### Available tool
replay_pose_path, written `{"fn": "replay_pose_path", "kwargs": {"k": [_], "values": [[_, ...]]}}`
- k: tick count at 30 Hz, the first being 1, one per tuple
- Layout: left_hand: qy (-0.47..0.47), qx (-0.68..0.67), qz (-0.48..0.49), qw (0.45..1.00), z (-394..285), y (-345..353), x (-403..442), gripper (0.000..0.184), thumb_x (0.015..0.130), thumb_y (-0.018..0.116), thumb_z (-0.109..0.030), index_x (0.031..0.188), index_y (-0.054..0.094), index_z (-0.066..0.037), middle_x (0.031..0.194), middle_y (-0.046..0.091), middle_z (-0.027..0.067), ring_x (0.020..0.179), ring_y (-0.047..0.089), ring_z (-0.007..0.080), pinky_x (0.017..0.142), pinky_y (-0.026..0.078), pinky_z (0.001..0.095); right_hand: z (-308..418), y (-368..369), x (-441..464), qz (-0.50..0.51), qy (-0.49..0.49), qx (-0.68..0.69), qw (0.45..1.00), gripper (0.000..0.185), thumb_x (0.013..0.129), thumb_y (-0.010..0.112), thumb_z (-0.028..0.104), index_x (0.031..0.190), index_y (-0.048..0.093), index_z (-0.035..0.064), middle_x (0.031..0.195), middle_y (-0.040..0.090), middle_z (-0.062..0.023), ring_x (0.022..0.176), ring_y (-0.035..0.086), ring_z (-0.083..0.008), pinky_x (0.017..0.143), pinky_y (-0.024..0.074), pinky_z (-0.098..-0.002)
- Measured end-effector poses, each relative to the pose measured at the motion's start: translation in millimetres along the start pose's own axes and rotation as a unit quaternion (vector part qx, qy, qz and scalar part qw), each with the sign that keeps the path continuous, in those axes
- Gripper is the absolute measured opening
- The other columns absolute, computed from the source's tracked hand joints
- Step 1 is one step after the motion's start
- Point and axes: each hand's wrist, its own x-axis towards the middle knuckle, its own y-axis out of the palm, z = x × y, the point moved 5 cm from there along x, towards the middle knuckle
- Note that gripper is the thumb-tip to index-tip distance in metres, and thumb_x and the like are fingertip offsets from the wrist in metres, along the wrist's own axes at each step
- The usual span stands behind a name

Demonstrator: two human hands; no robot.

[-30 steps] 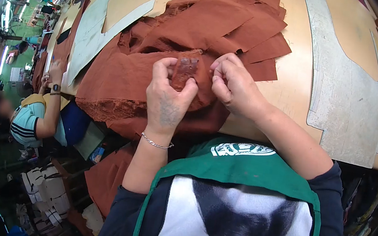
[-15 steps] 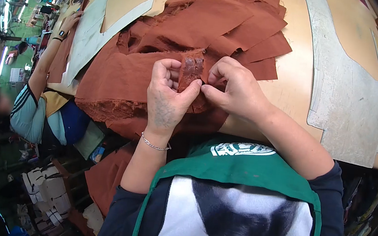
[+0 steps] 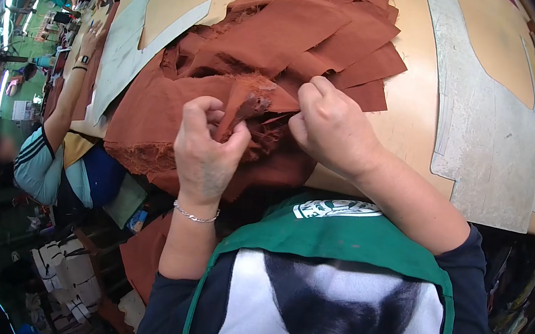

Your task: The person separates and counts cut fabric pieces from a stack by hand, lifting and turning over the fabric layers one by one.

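A pile of rust-brown fabric pieces point(image 3: 283, 30) with frayed edges is spread on the table before me. My left hand point(image 3: 209, 144) is closed on a folded edge of this fabric, which carries a dark, stiff-looking patch point(image 3: 255, 105). To its right, my right hand point(image 3: 333, 125) is closed in a pinch on a neighbouring edge of the same cloth. Between the two hands the fabric stands open, with loose threads and dark folds showing. The right fingertips are partly hidden behind the knuckles.
Grey pattern templates lie left point(image 3: 115, 80) and right point(image 3: 489, 136) on the tan table surface point(image 3: 416, 78). At far left a co-worker's arm point(image 3: 68, 95) reaches onto the table. Another person's hands are at the upper left. Bundled white pieces point(image 3: 68, 269) sit below left.
My left hand has moved left and down, away from my right hand. The fabric between them has been pulled apart, and its dark patch has tilted.
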Motion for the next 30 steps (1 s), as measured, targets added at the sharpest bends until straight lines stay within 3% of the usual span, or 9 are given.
{"fn": "replay_pose_path", "kwargs": {"k": [5,7,9,11,15,21,24,27,30], "values": [[0.024,-0.001,0.02,0.999,-3,-12,4,0.031,0.066,0.067,-0.001,0.094,0.055,-0.002,0.077,0.058,0.0075,0.066,0.057,0.0139,0.06,0.048,0.0257,12,-4,4,-0.006,-0.056,-0.08,0.995,0.007,0.069,0.054,0.006,0.07,0.05,0.0002,0.072,0.053,-0.0149,0.062,0.058,-0.0262,0.057,0.051,-0.0321],[0.073,0.117,0.002,0.99,1,-29,10,0.025,0.066,0.064,-0.003,0.089,0.055,-0.001,0.081,0.057,0.0107,0.069,0.058,0.0239,0.061,0.048,0.0343,-1,-10,3,-0.032,-0.031,-0.175,0.983,0.006,0.068,0.053,0.006,0.069,0.05,0.0011,0.07,0.053,-0.0135,0.059,0.058,-0.0246,0.058,0.0511,-0.031],[-0.002,0.144,-0.026,0.989,34,-58,14,0.023,0.067,0.063,-0.004,0.09,0.058,0.0,0.082,0.059,0.0102,0.071,0.058,0.0219,0.064,0.048,0.0325,-20,-17,2,-0.046,0.003,-0.102,0.994,0.009,0.069,0.053,0.007,0.071,0.05,-0.001,0.072,0.053,-0.0167,0.061,0.057,-0.0294,0.06,0.051,-0.0336],[-0.163,-0.018,-0.009,0.986,72,-74,10,0.026,0.069,0.064,-0.005,0.094,0.059,0.001,0.086,0.06,0.0095,0.076,0.059,0.0181,0.068,0.047,0.0288,-27,-13,-1,-0.041,0.048,-0.048,0.997,0.01,0.07,0.053,0.007,0.072,0.05,-0.002,0.073,0.054,-0.0186,0.064,0.057,-0.0325,0.062,0.0507,-0.0356],[-0.102,-0.003,0.01,0.995,73,-69,9,0.027,0.07,0.063,-0.006,0.095,0.058,0.002,0.088,0.06,0.0103,0.08,0.058,0.0178,0.073,0.046,0.0284,-28,-11,10,0.016,0.135,0.085,0.987,0.013,0.068,0.054,0.006,0.074,0.046,-0.0018,0.073,0.055,-0.0187,0.07,0.056,-0.037,0.065,0.0469,-0.0406],[-0.115,0.029,0.047,0.992,73,-50,5,0.029,0.075,0.058,-0.003,0.103,0.054,0.001,0.096,0.058,0.0085,0.089,0.056,0.0162,0.081,0.043,0.0273,-41,2,3,0.026,0.217,0.258,0.941,0.022,0.073,0.057,0.006,0.094,0.053,-0.0015,0.081,0.06,-0.0134,0.076,0.06,-0.0232,0.07,0.0478,-0.032],[-0.062,-0.041,-0.061,0.995,79,-45,2,0.036,0.07,0.057,-0.002,0.106,0.054,-0.001,0.103,0.053,0.0139,0.093,0.054,0.0249,0.087,0.041,0.0319,-49,10,0,0.003,0.219,0.304,0.927,0.021,0.075,0.056,0.003,0.095,0.055,-0.0016,0.084,0.061,-0.0117,0.076,0.06,-0.0185,0.07,0.0478,-0.0287],[0.007,-0.026,0.018,0.999,64,-38,5,0.042,0.072,0.055,0.001,0.113,0.051,-0.005,0.117,0.046,0.0143,0.101,0.05,0.0251,0.093,0.038,0.0327,-42,9,-1,0.003,0.227,0.319,0.92,0.017,0.076,0.053,0.0,0.092,0.058,-0.0012,0.085,0.061,-0.011,0.077,0.059,-0.0169,0.069,0.0478,-0.0275],[-0.001,-0.116,0.094,0.989,40,-29,2,0.031,0.076,0.051,0.006,0.102,0.062,-0.006,0.128,0.038,0.0148,0.11,0.045,0.0248,0.097,0.034,0.0347,-22,11,3,0.022,0.206,0.347,0.915,0.013,0.077,0.054,0.0,0.089,0.059,-0.0005,0.084,0.061,-0.0117,0.076,0.06,-0.0188,0.067,0.0479,-0.0288]]}}
